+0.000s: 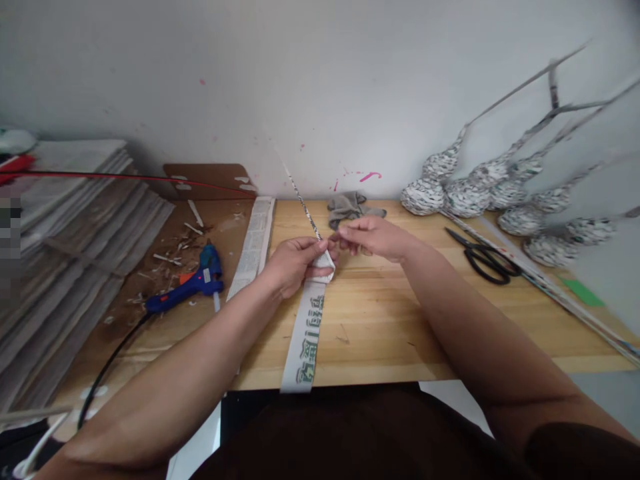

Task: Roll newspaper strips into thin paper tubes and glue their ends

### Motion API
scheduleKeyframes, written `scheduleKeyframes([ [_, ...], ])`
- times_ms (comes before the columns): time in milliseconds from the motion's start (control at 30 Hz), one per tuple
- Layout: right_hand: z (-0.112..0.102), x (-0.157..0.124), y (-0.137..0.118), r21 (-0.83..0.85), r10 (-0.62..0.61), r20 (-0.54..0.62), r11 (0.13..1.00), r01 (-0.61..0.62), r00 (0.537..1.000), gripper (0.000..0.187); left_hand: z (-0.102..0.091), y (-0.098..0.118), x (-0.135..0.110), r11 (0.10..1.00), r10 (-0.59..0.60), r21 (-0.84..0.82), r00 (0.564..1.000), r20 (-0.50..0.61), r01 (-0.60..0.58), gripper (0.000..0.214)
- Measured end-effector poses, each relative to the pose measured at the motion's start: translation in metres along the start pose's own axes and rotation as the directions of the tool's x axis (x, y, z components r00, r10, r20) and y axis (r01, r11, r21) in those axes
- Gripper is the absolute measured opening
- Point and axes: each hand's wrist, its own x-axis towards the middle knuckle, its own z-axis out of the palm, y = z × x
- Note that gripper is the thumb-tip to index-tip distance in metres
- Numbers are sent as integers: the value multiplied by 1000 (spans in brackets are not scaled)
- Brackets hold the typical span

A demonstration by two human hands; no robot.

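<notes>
My left hand is closed on a newspaper strip, whose upper end is folded over at the fingers. The strip's flat tail, printed with large green characters, hangs down to the table's front edge. From the same grip a thin rolled paper stick slants up and away to the left, its far tip blurred against the wall. Just to the right, my right hand has its fingers pinched together close to the left fingertips. Something small and dark shows at that pinch, but I cannot make out what it is.
A blue glue gun lies on brown board among paper scraps, beside stacked newspaper and cut strips. A grey cloth lies at the back. Rightward are black scissors, long paper sticks and woven paper gourds.
</notes>
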Motion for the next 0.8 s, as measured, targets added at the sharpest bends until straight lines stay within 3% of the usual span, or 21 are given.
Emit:
scheduleKeyframes([
  [67, 3, 1, -2, 150, -43, -77, 987, 55, 996, 35, 1, -5, -3, 997, -34, 66, 997, 75, 29, 16],
  [200, 14, 1, -7, 279, -124, -68, 950, 138, 990, 36, 5, -10, -9, 981, -57, 193, 981, 183, 21, 22],
  [467, 17, -1, -11, 340, -125, -164, 924, 175, 979, 32, 11, -10, -17, 940, -39, 339, 975, 218, -38, 25],
  [800, 23, -4, -22, 229, -146, -345, 945, 234, 927, 37, 14, -10, -20, 934, -18, 352, 976, 215, -61, 19],
])
